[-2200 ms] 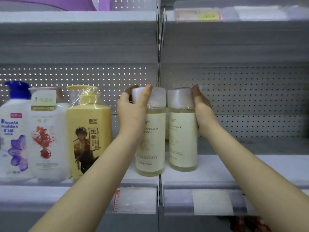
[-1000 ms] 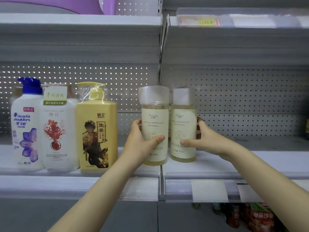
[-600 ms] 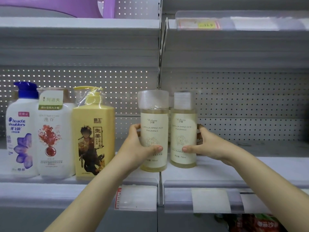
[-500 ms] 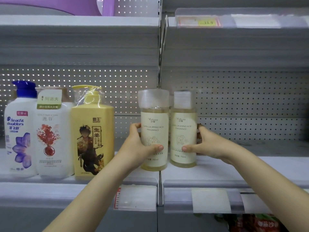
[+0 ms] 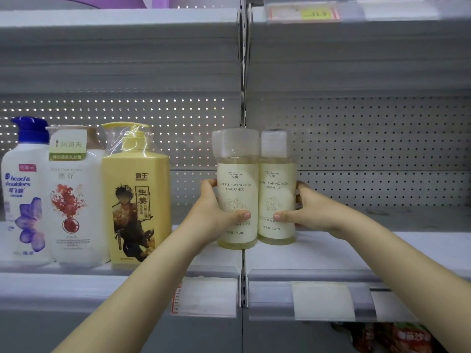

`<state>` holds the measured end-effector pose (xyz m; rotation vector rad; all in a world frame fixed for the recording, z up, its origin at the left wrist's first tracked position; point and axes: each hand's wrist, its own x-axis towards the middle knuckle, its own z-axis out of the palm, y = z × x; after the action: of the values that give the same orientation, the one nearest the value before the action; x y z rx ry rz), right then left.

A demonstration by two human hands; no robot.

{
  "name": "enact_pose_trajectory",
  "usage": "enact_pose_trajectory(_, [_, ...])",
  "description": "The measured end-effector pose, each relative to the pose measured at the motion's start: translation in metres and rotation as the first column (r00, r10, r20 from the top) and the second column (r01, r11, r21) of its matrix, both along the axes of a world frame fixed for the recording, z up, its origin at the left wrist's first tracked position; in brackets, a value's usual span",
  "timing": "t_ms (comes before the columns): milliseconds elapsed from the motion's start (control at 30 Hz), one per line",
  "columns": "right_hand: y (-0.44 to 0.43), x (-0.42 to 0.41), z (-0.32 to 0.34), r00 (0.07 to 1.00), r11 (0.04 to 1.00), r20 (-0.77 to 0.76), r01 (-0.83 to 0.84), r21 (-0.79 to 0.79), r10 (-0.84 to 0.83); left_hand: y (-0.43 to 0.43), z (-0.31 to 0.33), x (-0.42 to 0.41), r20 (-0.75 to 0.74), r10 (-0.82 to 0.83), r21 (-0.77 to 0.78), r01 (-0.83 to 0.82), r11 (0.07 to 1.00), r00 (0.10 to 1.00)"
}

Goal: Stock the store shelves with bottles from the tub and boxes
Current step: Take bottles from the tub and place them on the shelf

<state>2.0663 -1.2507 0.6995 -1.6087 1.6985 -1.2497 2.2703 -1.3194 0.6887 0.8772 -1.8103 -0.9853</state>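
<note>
Left hand (image 5: 215,215) grips the left bottle (image 5: 237,192), right hand (image 5: 309,212) grips the right bottle (image 5: 276,189), both bottles upright, touching, on the shelf (image 5: 331,253).

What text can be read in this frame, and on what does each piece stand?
"head & shoulders": white bottle with blue cap.
"阿道夫" on the tag, "澳谷" below: second white bottle.
"霸王", "生姜": yellow pump bottle.
"CAMELLIA AMINO ACID FRAGRANCE", "750ml": left clear bottle and right clear bottle.
"11.9": yellow price tag on the upper shelf.
Smaller print on the bottles and the lower shelf-edge labels: too blurred to read.
</note>
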Motion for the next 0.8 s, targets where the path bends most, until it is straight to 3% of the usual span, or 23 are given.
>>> enact_pose_trajectory(233, [-0.012, -0.005, 0.0, 1.0, 1.0, 0.009, -0.002, 0.009, 0.002, -0.014, 0.004, -0.009, 0.037, 0.042, 0.012, -0.042, 0.999, 0.998])
enact_pose_trajectory(567, [-0.023, -0.013, 0.005, 0.991, 0.997, -0.132, 0.03, 0.066, -0.021, -0.031, 0.01, -0.018, 0.081, 0.058, 0.059, -0.063, 0.996, 0.995])
enact_pose_trajectory(800, [-0.033, -0.016, 0.007, 0.991, 0.995, -0.136, 0.025, 0.096, -0.012, -0.042, 0.012, -0.023, 0.109, 0.065, 0.057, -0.071, 0.996, 0.992])
